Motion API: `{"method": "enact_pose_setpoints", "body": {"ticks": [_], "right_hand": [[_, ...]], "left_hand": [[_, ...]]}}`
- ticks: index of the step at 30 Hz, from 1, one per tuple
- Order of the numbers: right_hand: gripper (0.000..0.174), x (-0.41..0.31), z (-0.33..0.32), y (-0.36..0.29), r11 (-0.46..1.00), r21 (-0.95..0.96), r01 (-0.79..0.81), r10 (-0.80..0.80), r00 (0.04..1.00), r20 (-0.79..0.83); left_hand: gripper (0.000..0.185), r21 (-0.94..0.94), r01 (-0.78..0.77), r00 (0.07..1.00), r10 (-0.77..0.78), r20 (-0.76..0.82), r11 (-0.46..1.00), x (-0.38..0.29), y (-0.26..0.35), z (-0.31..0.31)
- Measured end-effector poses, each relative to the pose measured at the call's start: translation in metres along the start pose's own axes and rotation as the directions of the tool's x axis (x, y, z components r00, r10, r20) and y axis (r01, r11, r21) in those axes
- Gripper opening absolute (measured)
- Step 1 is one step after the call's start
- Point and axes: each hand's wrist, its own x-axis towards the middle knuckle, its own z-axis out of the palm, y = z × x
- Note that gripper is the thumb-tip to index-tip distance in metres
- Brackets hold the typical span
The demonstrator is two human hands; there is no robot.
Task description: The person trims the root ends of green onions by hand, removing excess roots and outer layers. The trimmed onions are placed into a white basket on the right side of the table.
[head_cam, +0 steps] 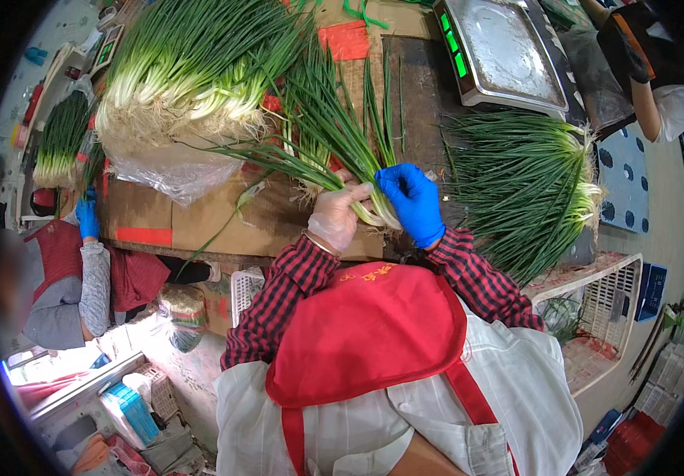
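Note:
My left hand (336, 215), in a thin clear glove, is closed around a small bunch of green onions (348, 146) near its white ends. My right hand (411, 199), in a blue glove, touches the same stalks from the right, thumb and fingertips together; whether it pinches a stalk is hidden. The roots point towards me and the leaves fan away. Some loose green onions (313, 149) lie just beyond my hands. A large heap of green onions (181, 77) rests on clear plastic at the upper left. Another pile (520, 178) lies at the right, roots facing right.
A digital scale (508, 53) with a metal pan stands beyond the right pile. Cardboard (217, 226) with red tape covers part of the table. A white plastic crate (630, 309) is at the lower right. Co-workers (74, 279) (651, 107) are at the far left and upper right.

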Motion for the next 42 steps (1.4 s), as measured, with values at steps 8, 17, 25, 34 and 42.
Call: {"method": "enact_pose_setpoints", "body": {"ticks": [8,17,25,34,42], "right_hand": [[0.017,0.011,-0.001,0.009,0.940,0.218,-0.263,0.247,0.964,0.099],[0.013,-0.003,0.002,0.008,0.927,0.361,-0.103,0.093,0.995,0.045],[0.015,-0.027,-0.029,-0.015,0.654,0.568,-0.500,0.365,0.866,0.343],[0.023,-0.016,-0.104,-0.034,0.200,0.902,-0.382,0.173,0.920,0.352],[0.026,-0.013,-0.093,-0.065,0.832,0.349,-0.430,0.423,0.900,0.102]], "left_hand": [[0.016,0.227,0.044,0.995,-0.023,-0.095,0.973,-0.003,-0.002,0.001],[0.026,0.063,0.053,0.998,-0.056,0.038,0.997,0.010,-0.006,-0.005],[0.022,-0.118,0.177,0.983,-0.180,-0.023,0.977,0.016,0.003,-0.017],[0.018,0.032,0.144,0.972,-0.135,-0.192,0.989,0.018,0.000,-0.007],[0.014,0.050,0.106,0.945,-0.085,-0.315,0.993,0.016,0.015,-0.011]]}}
